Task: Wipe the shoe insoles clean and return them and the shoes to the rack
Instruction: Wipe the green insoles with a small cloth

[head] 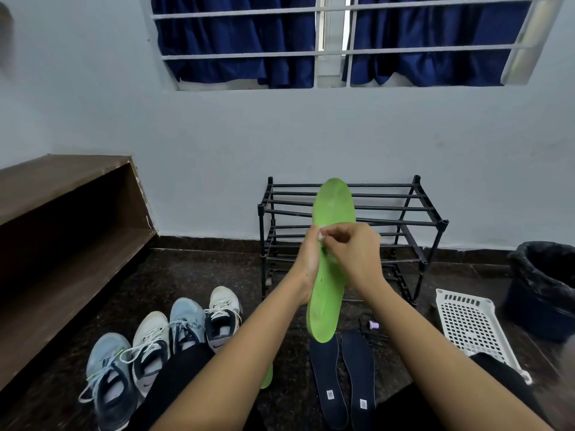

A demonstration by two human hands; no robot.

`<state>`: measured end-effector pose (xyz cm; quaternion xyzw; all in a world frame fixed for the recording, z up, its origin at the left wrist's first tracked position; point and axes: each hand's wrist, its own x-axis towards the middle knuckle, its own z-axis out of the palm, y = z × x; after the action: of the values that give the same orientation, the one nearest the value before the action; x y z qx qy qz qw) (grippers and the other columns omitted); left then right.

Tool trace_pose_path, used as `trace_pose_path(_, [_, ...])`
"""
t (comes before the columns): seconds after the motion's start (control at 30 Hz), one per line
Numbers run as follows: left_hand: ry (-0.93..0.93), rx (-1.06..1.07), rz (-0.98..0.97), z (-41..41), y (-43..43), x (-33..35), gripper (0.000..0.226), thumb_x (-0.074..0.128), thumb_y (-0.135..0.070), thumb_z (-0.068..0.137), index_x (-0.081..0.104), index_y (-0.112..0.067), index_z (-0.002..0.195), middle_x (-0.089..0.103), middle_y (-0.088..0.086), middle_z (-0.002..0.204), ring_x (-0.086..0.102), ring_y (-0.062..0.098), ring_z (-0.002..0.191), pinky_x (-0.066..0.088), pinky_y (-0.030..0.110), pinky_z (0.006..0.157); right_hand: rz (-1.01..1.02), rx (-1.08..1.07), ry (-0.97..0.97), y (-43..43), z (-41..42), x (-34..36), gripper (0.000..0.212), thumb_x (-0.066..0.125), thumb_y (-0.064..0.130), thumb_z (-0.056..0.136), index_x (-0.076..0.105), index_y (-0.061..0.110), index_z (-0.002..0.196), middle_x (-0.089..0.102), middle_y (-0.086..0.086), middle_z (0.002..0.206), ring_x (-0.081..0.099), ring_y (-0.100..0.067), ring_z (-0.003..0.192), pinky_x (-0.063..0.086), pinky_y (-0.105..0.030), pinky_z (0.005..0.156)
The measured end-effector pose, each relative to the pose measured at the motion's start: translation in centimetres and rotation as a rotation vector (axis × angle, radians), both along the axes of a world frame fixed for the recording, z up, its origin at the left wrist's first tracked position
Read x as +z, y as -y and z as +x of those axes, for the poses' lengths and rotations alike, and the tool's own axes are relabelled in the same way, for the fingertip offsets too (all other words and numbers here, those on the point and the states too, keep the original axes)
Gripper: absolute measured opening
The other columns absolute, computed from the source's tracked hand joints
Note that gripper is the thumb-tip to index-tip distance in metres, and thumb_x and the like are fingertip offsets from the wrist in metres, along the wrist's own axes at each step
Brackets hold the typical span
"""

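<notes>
A green insole stands upright in front of me. My left hand grips its left edge at the middle. My right hand pinches something small and white against the insole's face; what it is I cannot tell. A second green insole peeks out below my left forearm. Two dark navy insoles lie side by side on the floor. Several sneakers, light blue and white, stand in a row at the left. The black metal shoe rack stands bare against the wall behind the insole.
A white perforated plastic basket lies on the floor at right, with a dark bin lined with a black bag behind it. A brown wooden bench runs along the left. A small purple item lies near the rack's foot.
</notes>
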<state>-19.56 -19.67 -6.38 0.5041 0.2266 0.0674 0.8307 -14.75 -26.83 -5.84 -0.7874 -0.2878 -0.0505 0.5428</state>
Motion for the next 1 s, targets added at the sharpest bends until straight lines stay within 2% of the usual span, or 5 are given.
trace_pose_path(0.23, [-0.073,-0.034,0.033,-0.2,-0.9,-0.6,0.067,0.021,-0.059,0.099,0.068,-0.01,0.101,0.069,0.014,0.081,0.064,0.027,0.07,0.052,0.034,0.063,-0.124,0.056,-0.039,0.6,-0.6,-0.3,0.012,0.072,0.007,0.079,0.075,0.014,0.088,0.067,0.007,0.074,0.061,0.004,0.069,0.043,-0.001,0.061])
trace_pose_path(0.37, [-0.041,0.066,-0.029,0.0,-2.5,-0.4,0.067,0.03,-0.062,0.096,0.071,-0.009,0.088,0.073,0.01,0.075,0.066,0.026,0.073,0.051,0.032,0.065,-0.167,0.162,-0.063,0.3,-1.9,-0.3,0.013,0.075,0.005,0.075,0.075,0.014,0.084,0.07,0.005,0.073,0.063,0.002,0.066,0.045,-0.002,0.059])
trace_pose_path(0.6, [-0.035,0.014,-0.008,-0.1,-0.9,-0.6,0.069,0.023,-0.06,0.098,0.07,-0.01,0.094,0.07,0.012,0.075,0.065,0.024,0.069,0.052,0.03,0.062,-0.052,0.128,-0.019,0.7,-0.9,-0.2,0.012,0.074,0.003,0.074,0.076,0.013,0.082,0.071,0.005,0.071,0.065,-0.002,0.065,0.046,-0.006,0.062])
trace_pose_path(0.87, [-0.103,-0.004,0.104,-0.1,-0.8,-0.8,0.074,0.015,-0.064,0.098,0.07,-0.014,0.098,0.069,0.02,0.107,0.065,0.032,0.102,0.052,0.044,0.091,-0.034,0.034,0.038,0.3,-0.9,-0.7,0.013,0.069,0.005,0.08,0.075,0.016,0.084,0.07,0.008,0.074,0.062,0.006,0.07,0.042,-0.001,0.065])
trace_pose_path(1.0, [-0.06,0.084,0.031,-0.1,-2.1,-0.2,0.088,0.014,-0.066,0.097,0.077,-0.011,0.067,0.072,0.014,0.074,0.066,0.027,0.076,0.05,0.035,0.071,-0.029,0.123,-0.017,-0.1,-2.1,-0.6,0.014,0.07,0.005,0.079,0.076,0.016,0.086,0.069,0.009,0.07,0.061,0.007,0.063,0.042,-0.003,0.061])
